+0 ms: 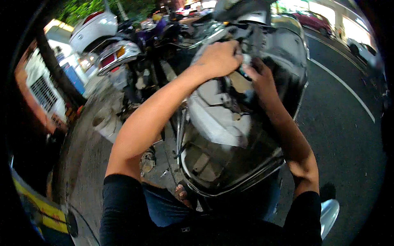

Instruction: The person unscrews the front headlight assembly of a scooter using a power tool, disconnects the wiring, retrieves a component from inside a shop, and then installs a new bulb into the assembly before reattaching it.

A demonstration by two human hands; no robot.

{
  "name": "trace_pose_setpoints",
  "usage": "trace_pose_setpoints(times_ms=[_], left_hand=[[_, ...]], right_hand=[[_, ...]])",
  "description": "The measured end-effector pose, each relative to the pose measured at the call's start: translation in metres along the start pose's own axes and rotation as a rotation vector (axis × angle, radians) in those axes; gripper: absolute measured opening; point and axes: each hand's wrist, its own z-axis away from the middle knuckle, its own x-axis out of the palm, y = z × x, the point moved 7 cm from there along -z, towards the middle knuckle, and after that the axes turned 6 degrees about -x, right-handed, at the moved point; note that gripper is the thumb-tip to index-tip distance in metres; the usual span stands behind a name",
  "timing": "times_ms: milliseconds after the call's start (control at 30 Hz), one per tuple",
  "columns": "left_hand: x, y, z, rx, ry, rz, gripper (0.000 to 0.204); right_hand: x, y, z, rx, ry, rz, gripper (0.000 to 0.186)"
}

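Both my hands are at the upper middle of a partly opened scooter body (266,43). My left hand (221,59) reaches in from the left with its fingers curled down; what they close on is hidden. My right hand (260,74) is closed beside it, thumb toward the left hand. Between the hands is a small pale piece (246,59), too blurred to name. Below them lies a light grey plastic cover (219,123), near a tan part (240,82). Closer to me is a dark, dusty tray-like section (209,164) with a pale rim.
Parked scooters (156,37) stand at the far left, one with a white top box (96,30). A whitish bucket (108,125) sits on the pavement left of my arm. To the right runs a road with a white line (344,86) and a red car (312,20).
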Motion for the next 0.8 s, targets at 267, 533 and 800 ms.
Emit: trace_pose_setpoints(times_ms=[267,533,800], left_hand=[[0.001,0.014,0.001,-0.018,-0.017,-0.018,0.032],[-0.004,0.017,0.01,-0.031,-0.045,0.038,0.031],[-0.015,0.028,0.021,-0.064,-0.124,0.073,0.035]], right_hand=[[-0.014,0.016,0.002,0.011,0.04,-0.077,0.04],[-0.003,0.0,0.005,-0.064,0.079,-0.001,0.027],[-0.014,-0.005,0.008,-0.095,0.048,0.078,0.03]])
